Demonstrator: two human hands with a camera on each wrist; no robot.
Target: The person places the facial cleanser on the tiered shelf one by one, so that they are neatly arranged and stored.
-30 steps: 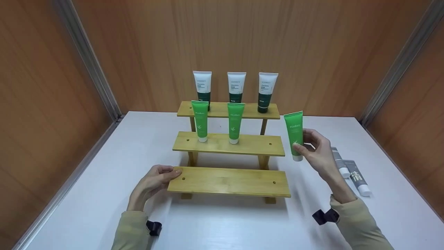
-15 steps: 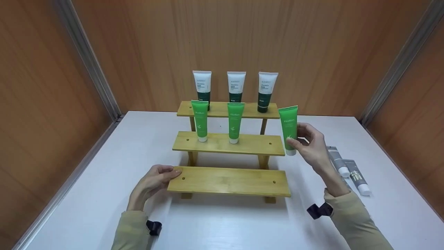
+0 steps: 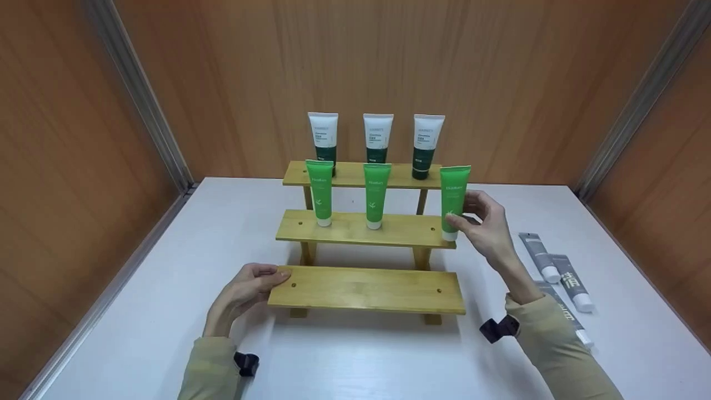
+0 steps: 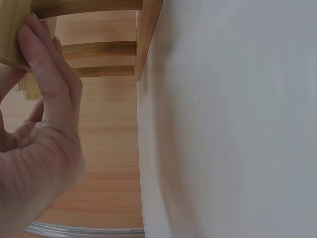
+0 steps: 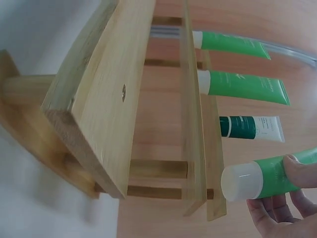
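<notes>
A three-tier wooden display stand stands on the white table. My left hand grips the left end of its lowest shelf, thumb on top; in the left wrist view its fingers lie against the wood. My right hand holds a green tube upright, white cap down, over the right end of the middle shelf. Whether the cap touches wood I cannot tell. Two more green tubes, one on the left and one mid-shelf, stand on that shelf.
Three white and dark green tubes stand along the top shelf. Grey tubes lie on the table to the right, one partly behind my right sleeve. Wood-grain panels enclose the back and sides.
My right hand has carried the green tube leftward and slightly up, from beside the stand to the middle shelf's right end. Another grey tube has come into view. My left hand has stayed put.
</notes>
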